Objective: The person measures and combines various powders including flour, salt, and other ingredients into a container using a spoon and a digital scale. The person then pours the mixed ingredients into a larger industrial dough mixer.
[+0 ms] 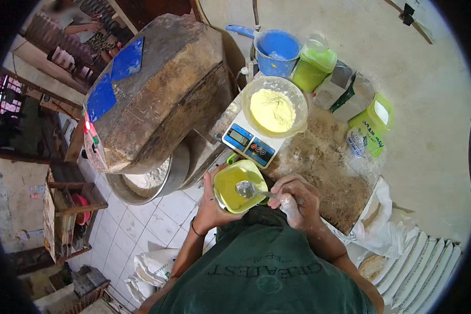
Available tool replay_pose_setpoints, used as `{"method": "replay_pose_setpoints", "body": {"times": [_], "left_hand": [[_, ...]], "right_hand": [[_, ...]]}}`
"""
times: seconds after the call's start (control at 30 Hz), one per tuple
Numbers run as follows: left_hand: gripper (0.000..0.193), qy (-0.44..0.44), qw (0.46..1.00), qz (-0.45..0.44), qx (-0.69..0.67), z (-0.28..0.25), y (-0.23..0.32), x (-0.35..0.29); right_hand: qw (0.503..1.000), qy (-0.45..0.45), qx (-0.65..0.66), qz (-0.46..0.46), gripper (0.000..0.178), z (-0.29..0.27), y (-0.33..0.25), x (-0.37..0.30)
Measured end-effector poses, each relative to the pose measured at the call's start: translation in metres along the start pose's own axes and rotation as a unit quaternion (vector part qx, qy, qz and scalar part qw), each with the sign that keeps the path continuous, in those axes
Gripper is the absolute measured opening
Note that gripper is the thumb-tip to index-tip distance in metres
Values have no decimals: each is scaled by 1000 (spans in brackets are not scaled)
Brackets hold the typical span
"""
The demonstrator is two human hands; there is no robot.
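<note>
Indoors, a person's left hand [212, 204] wraps around a yellow-green tub [225, 179], while the right hand [299, 201], fingers closed on the handle of a metal spoon [245, 189], sits just right of it. The spoon's long axis runs leftward from the right grip, its head over the tub's open mouth; whether it touches bottom or carries anything cannot be told. Nearer the tub is the left hand, cupped along its left side. Just ahead of the tub grip and slightly right stands a white scale [248, 145], bearing a translucent bowl [300, 123] of pale yellow powder [272, 109]. Ahead and right of the spoon grip, a stained brown worktop [327, 170] offers room; a green garment [261, 256] bounds the near side. Farther left of the tub grip sit a steel mixing bowl [181, 166] and a bulky brown housing [159, 89], with white floor tiles [167, 217] nearer in.
</note>
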State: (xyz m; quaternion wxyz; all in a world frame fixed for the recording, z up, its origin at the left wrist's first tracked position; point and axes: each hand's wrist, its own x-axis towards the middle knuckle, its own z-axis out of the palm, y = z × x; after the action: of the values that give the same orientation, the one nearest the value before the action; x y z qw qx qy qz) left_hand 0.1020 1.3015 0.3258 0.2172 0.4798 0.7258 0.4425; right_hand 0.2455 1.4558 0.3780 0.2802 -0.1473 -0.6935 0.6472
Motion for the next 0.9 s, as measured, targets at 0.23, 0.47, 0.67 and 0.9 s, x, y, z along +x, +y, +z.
{"method": "replay_pose_setpoints", "body": {"times": [0.23,0.47,0.67,0.9], "left_hand": [[132,70,989,93,-93,10,-17,-8],[129,77,985,134,-81,15,-14,-9],[124,55,989,94,-97,17,-7,-11],[116,65,987,113,-95,16,-10,-9]], "right_hand": [[982,-43,-112,-148,10,10,5,8],[977,-94,-181,-65,16,25,5,14],[977,-104,-183,-47,16,33,17,8],[997,-4,64,44,24,20,27,-2]]}}
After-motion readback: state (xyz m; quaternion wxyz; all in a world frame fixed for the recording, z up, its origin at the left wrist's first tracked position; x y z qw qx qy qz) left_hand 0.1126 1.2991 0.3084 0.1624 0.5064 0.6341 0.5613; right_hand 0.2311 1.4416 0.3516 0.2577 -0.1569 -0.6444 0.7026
